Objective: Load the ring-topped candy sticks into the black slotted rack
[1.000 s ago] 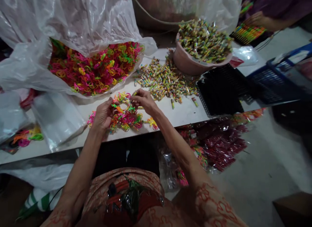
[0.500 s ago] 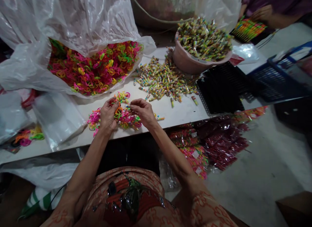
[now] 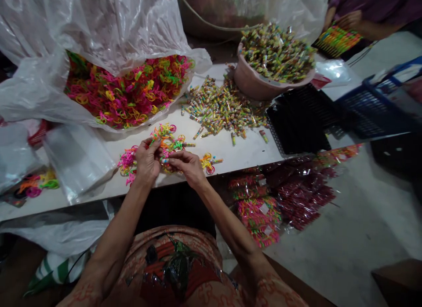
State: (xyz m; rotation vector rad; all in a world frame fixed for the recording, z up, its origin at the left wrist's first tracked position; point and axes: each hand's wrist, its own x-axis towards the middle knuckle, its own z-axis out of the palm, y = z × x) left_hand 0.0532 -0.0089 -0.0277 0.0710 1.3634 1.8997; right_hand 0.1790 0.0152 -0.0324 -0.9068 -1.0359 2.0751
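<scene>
We see 2 bare hands working close together at the near edge of a white table (image 3: 244, 151). The left hand (image 3: 147, 159) has its fingers curled inward, pinching a few neon plastic rings (image 3: 165, 142) from the small loose pile that lies on the table right under and behind both hands. The right hand (image 3: 186, 162) is also curled, thumb and fingertips pressed together on what looks like a small wrapped candy stick (image 3: 164, 160), though the piece is too small for us to be sure. The 2 hands almost touch, with the pile of rings between and just beyond them.

Behind the hands, a big clear plastic bag (image 3: 108, 30) lies open on the table, full of pink, yellow, orange and green rings. To its right a scatter of candy sticks (image 3: 220, 107) spreads across the tabletop, and beyond that stands a pink bowl (image 3: 253, 85) heaped with more of them. A stack of black trays (image 3: 298, 124) sits at the table's right end, with a blue basket (image 3: 379, 104) just past it. Flat clear bags (image 3: 77, 159) lie at the left. On the grey floor to the right rest filled packets (image 3: 290, 195). At the top right, another person's hand (image 3: 349, 20) touches a striped bundle.
</scene>
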